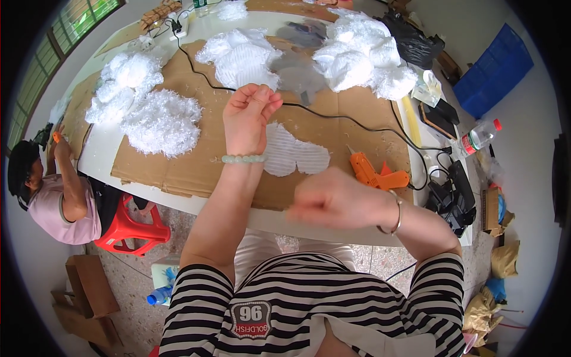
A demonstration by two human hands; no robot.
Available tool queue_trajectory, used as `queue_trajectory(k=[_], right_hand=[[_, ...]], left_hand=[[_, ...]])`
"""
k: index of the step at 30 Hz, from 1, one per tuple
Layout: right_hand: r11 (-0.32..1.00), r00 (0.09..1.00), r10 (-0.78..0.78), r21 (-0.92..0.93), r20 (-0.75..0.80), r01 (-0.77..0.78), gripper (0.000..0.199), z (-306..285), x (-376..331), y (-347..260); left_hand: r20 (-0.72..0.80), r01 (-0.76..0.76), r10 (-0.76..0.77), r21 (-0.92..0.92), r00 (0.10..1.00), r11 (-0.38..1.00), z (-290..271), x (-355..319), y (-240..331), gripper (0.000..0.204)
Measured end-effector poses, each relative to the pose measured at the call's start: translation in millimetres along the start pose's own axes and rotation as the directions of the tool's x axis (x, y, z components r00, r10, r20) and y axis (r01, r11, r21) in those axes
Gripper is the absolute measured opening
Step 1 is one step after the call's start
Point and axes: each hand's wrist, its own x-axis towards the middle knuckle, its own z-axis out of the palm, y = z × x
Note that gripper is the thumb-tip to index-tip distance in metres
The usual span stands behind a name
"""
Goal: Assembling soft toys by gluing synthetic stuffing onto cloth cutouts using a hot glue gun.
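Observation:
My left hand (pixel 251 112) is raised above the cardboard, thumb and fingertips pinched together; whatever they hold, if anything, is too small to make out. My right hand (pixel 333 199), smeared by motion, hovers over the table's near edge with its fingers curled. Between and beyond them lies a flat white ribbed fabric piece (pixel 295 152) with a rounded, lobed outline. To the right rests an orange glue gun (pixel 376 172), its nozzle toward the fabric. A heap of white ribbed fabric pieces (pixel 241 56) sits just past my left hand.
Shaggy white piles (pixel 163 123) lie left on the cardboard sheet (pixel 196 178), and another white heap (pixel 363 53) at the far right. A black cable (pixel 351 118) crosses the table. A bottle (pixel 479 138) stands right. Another person (pixel 59 199) sits at left by a red stool (pixel 134 229).

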Motion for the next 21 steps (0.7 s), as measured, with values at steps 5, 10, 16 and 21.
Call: queue_trajectory(k=[5, 10, 16, 21], right_hand=[[0.922, 0.936, -0.352, -0.176, -0.01, 0.345, 0.005, 24.2, 1.8, -16.5], [0.953, 0.97, -0.159, 0.229, -0.185, 0.2, 0.008, -3.3, 5.0, -15.2], [0.559, 0.868, 0.386, 0.828, -0.311, 0.048, 0.023, -42.2, 6.0, 32.8], [0.403, 0.908, 0.351, 0.912, -0.23, 0.075, 0.047, -42.5, 4.7, 58.1]], left_hand=[[0.04, 0.106, -0.104, -0.06, 0.994, 0.993, 0.3, 0.9, -0.4, 0.02], [0.085, 0.128, -0.122, -0.076, 0.989, 0.989, -9.5, 2.0, 0.6, 0.022], [0.225, 0.122, -0.153, 0.146, 0.962, 0.982, 12.1, -13.0, -1.0, 0.012], [0.472, 0.113, -0.209, 0.225, 0.856, 0.968, 19.9, -23.8, 4.0, 0.029]])
